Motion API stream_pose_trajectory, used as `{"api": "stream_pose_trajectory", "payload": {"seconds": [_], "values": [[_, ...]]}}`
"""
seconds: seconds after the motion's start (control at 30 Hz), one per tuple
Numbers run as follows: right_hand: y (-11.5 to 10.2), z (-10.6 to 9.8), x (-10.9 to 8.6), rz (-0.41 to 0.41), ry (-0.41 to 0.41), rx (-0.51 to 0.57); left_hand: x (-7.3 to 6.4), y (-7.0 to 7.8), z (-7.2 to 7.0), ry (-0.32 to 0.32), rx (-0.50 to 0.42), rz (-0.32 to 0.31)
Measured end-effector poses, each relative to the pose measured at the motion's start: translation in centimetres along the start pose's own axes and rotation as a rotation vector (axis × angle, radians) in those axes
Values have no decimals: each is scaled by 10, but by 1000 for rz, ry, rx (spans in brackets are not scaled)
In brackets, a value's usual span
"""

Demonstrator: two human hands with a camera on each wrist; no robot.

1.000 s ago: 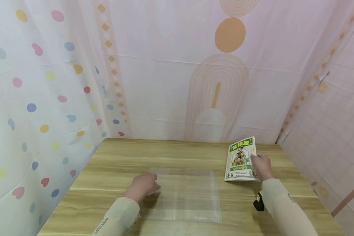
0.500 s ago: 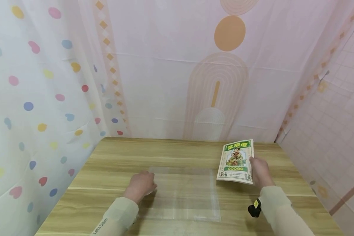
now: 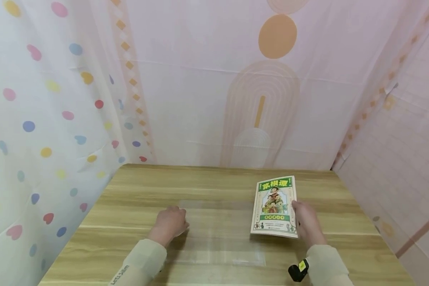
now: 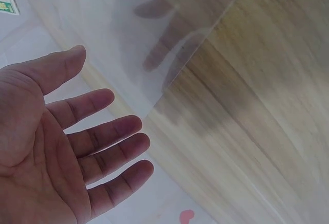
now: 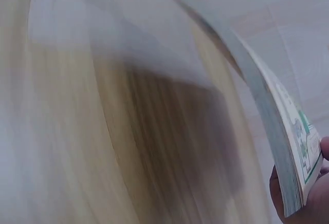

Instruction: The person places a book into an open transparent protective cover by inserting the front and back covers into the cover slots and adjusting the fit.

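Gripping a book [image 3: 273, 207] in right hand [image 3: 308, 223], left hand [image 3: 170, 225] near clear plastic sheet [image 3: 218, 232], fingers apart

Left hand [image 3: 171, 225] relaxed, right hand [image 3: 307, 223] curled.

Bright head view, right wrist view blurred

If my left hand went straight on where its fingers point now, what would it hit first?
Most likely the clear, rectangular plastic sheet on the brown wood-grain table, ahead of your bare left hand, though depth is unclear, so it might pass above.
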State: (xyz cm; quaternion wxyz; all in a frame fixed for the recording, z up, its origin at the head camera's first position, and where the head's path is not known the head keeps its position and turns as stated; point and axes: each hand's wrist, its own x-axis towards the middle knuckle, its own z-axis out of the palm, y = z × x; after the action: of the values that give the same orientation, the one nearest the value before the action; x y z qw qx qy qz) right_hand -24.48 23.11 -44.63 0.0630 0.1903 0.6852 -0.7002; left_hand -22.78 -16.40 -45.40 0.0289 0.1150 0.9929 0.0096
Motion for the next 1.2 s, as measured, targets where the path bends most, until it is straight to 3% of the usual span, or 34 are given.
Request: {"api": "stream_pose_trajectory", "payload": {"seconds": [0.27,0.47,1.2], "values": [[11,20,-16,7,-37,64,-1,2,-1,16,-16,4],[21,33,-22,-5,-78,50,-2,5,-2,11,-40,8],[36,57,-29,41,-99,1,-1,19,6,24,-75,44]]}}
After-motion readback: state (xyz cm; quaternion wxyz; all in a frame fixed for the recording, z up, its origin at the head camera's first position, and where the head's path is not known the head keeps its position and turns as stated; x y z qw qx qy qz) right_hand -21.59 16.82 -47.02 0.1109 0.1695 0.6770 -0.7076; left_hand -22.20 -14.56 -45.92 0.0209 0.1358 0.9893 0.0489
